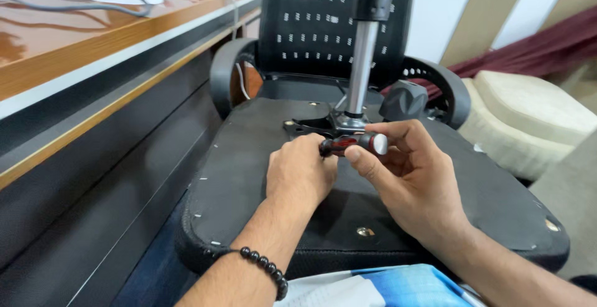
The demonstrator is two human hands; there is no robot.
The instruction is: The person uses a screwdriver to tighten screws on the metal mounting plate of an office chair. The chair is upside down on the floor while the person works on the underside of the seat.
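Gripping the screwdriver [353, 143] between our left hand [300, 173] and right hand [407, 179], both closed on it, we judged the step fastening under the chair seat [236, 176]; next needed steady tip alignment.

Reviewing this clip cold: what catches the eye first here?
An overturned office chair fills the middle, its black seat underside facing up and a shiny metal gas-lift column rising from the centre plate. Just in front of the column, the right hand grips a red-and-black screwdriver handle, while the left hand, beaded bracelet on its wrist, rests at the tool's front end. A wooden desk runs along the left.
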